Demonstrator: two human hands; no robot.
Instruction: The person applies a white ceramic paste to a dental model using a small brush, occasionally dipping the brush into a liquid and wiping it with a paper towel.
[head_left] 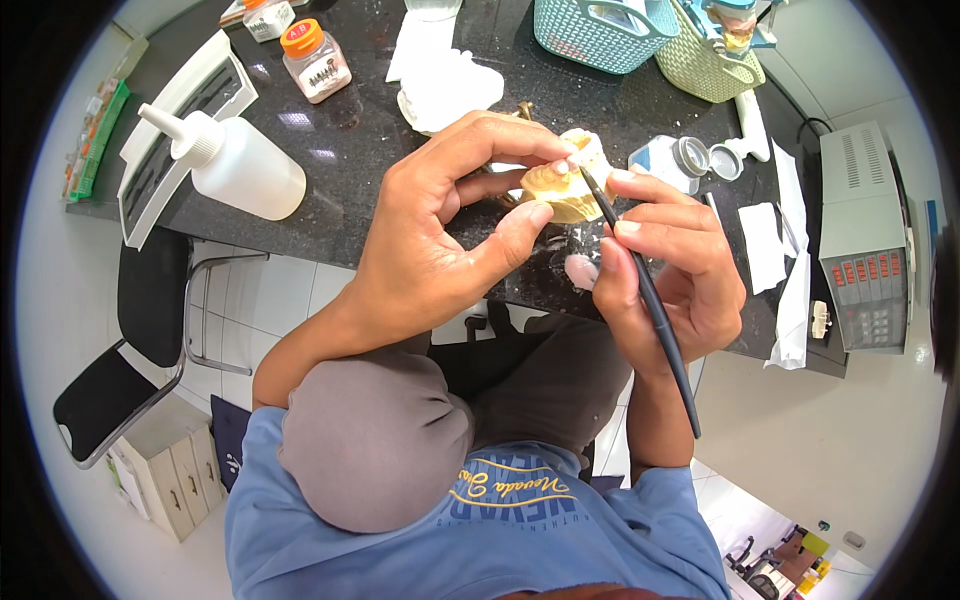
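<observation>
My left hand (450, 225) holds a yellow dental cast (565, 205) above the dark counter, thumb at its lower left and fingertips at a small pale tooth-shaped piece (578, 157) on top. My right hand (680, 270) grips a long dark slim brush-like tool (665, 330), its tip on or very close to that pale piece. Below the cast a lump of pink material (578, 270) lies on the counter. Right of the cast stands a clear jar (660, 165) beside a small metal-rimmed lid (728, 160).
A white squeeze bottle (250, 170), orange-lidded jar (315, 65) and crumpled tissue (450, 90) sit on the counter (330, 220). Two baskets (600, 35) are at the back; paper strips (790, 310) and a grey machine (860, 250) at right. A black chair (155, 300) stands left.
</observation>
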